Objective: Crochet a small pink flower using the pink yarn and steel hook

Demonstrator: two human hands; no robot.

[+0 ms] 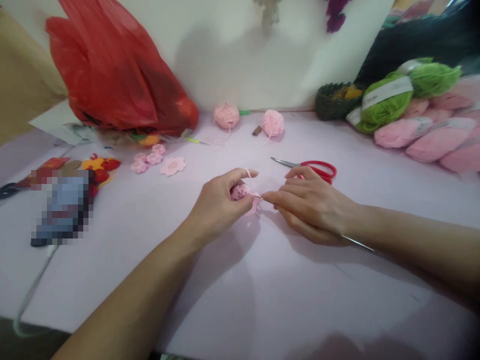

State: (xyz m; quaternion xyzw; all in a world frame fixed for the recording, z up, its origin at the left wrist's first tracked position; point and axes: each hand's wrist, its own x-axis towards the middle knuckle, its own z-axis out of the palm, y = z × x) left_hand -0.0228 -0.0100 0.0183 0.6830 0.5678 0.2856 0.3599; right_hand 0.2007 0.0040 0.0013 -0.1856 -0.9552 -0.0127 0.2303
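My left hand is closed around a small pink crochet piece, with pale yarn looped over its forefinger. My right hand pinches a thin metal crochet hook, whose tip meets the pink piece and whose shaft sticks out behind the palm. Both hands hover just above the pale lilac table, close together at its middle. Thin yarn strands run back to two pink yarn balls near the wall.
Red-handled scissors lie just behind my right hand. Finished pink crochet flowers sit to the left, beside a red plastic bag. Green and pink yarn skeins pile at the right. A blurred object lies at the left.
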